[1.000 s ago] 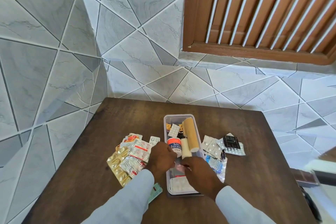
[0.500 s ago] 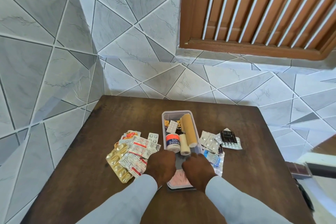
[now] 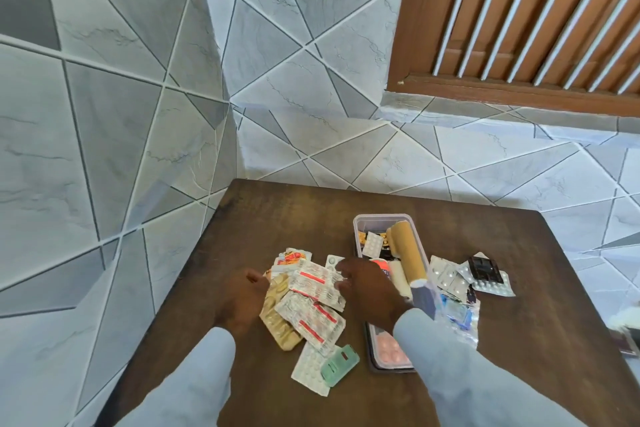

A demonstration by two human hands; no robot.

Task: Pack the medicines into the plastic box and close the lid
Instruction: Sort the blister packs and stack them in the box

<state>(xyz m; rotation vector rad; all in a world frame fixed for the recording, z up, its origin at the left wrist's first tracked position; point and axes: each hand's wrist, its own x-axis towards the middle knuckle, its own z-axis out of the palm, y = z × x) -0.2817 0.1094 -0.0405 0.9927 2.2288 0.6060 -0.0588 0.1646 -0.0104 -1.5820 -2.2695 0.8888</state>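
A clear plastic box [image 3: 381,218] lies open, long side away from me, on the brown table [image 3: 277,218]. It holds a tan bandage roll [image 3: 405,250], white rolls, blister packs and pink tablets [image 3: 389,350] at its near end. Left of it lies a pile of blister strips [image 3: 313,315], red-striped and gold. My left hand [image 3: 239,298] rests against the pile's left side, its fingers hidden against the gold strip. My right hand [image 3: 367,288] reaches across the box with fingers spread on the pile's right side. More blister packs [image 3: 460,281] lie to the right of the box.
A green pack [image 3: 339,364] and a white tablet strip [image 3: 310,367] lie near the front of the pile. Tiled walls close off the table's left and far sides. A wooden louvred shutter [image 3: 519,28] is at upper right. A blurred object [image 3: 627,333] sits at the right edge.
Both hands left the near end of the box and moved left to the blister pile. My view has swung left too.
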